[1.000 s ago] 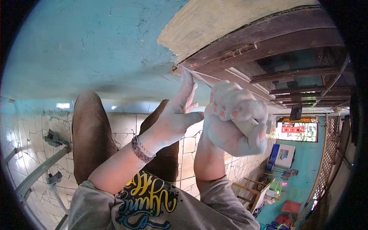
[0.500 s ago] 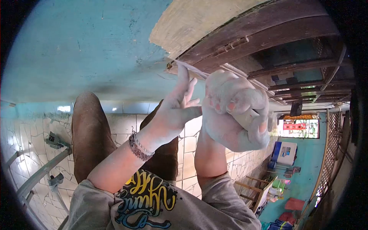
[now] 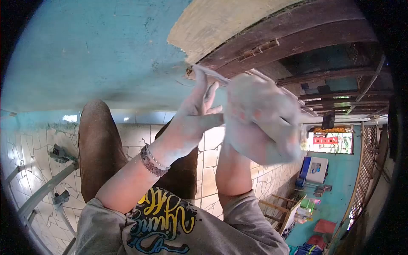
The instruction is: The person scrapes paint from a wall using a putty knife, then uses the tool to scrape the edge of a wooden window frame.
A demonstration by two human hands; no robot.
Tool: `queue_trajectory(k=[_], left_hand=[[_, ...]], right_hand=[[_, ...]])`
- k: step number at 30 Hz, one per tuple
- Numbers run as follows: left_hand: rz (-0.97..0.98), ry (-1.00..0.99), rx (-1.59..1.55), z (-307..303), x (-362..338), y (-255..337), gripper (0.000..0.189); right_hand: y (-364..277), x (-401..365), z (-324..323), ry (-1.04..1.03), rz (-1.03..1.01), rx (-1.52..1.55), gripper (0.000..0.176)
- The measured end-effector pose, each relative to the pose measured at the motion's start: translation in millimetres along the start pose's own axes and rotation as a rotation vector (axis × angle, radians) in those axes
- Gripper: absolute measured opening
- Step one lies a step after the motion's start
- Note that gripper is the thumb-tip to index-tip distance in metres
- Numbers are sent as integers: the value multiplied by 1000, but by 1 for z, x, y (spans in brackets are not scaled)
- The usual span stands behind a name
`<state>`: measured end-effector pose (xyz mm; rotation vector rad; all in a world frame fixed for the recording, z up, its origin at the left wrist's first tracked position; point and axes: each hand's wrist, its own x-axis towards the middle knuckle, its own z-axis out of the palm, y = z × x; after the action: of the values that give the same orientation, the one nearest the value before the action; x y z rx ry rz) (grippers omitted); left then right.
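Observation:
My right hand, dusted white and slightly blurred, is closed around the pale handle of a scraper. The scraper's thin blade reaches up and left to the wall's corner beside the brown wooden frame. My left hand, also powdery, has its fingers stretched out. Its index fingertip touches the blade near the far end, and the thumb points toward my right fist. The blue wall carries a bare beige patch above the blade tip.
A brown wooden window frame runs along the upper right. My knee is close to the wall. Metal ladder-like rails stand at lower left over a cracked-tile floor. A wooden table and a white-and-blue box are farther right.
My right hand has shifted slightly and is now blurred by motion. My left hand stays nearly in place, its index finger still at the blade.

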<state>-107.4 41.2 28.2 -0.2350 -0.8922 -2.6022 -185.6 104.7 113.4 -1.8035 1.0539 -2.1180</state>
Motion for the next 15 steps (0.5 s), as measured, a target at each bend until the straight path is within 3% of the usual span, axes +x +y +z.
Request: queue_trajectory(k=[7,9,12,15], left_hand=[[6,0,78,6,1,15,109],[4,-12,-26,-6,0,-2,108],[-66,74,-53,-9,-7,3,108],[-24,30,81,-3,-3,12,107]], right_hand=[[-23,8,7,-27,13,-19,34],[2,-3,2,40,69,-74,36],[-3,0,-2,6,-15,-68,39],[-12,4,12,19,-23,3,37]])
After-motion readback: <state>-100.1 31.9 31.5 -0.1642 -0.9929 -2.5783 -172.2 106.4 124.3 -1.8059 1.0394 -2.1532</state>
